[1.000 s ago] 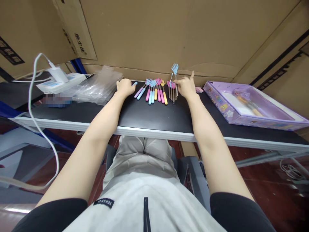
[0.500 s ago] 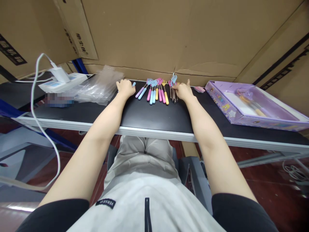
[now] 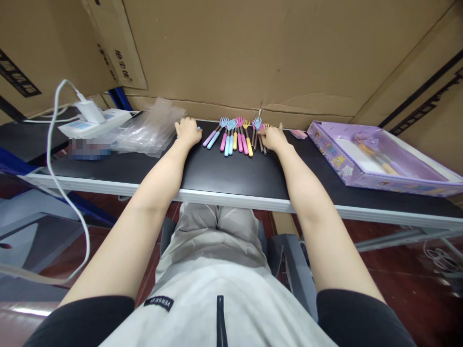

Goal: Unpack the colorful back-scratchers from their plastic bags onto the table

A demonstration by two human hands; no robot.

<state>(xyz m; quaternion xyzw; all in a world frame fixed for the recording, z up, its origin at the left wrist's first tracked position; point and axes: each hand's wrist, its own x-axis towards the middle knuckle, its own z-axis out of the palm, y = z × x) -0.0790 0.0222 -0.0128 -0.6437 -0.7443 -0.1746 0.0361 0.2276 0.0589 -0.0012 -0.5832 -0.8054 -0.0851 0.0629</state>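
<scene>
Reaching across a black desk point(image 3: 231, 176), the right hand point(image 3: 273, 138) is touching bare-stemmed claw sticks point(image 3: 257, 124), its exact pinch unclear; the left hand point(image 3: 188, 131) is curling its fingers around a blue-ended item point(image 3: 198, 128); bright-handled claw sticks point(image 3: 231, 143) are lying between them.

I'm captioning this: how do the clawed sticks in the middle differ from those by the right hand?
The middle sticks have coloured grips; the right sticks show bare, metallic stems. The right hand is at the right sticks, clear of the middle sticks. Both have coloured, clawed heads.
</scene>
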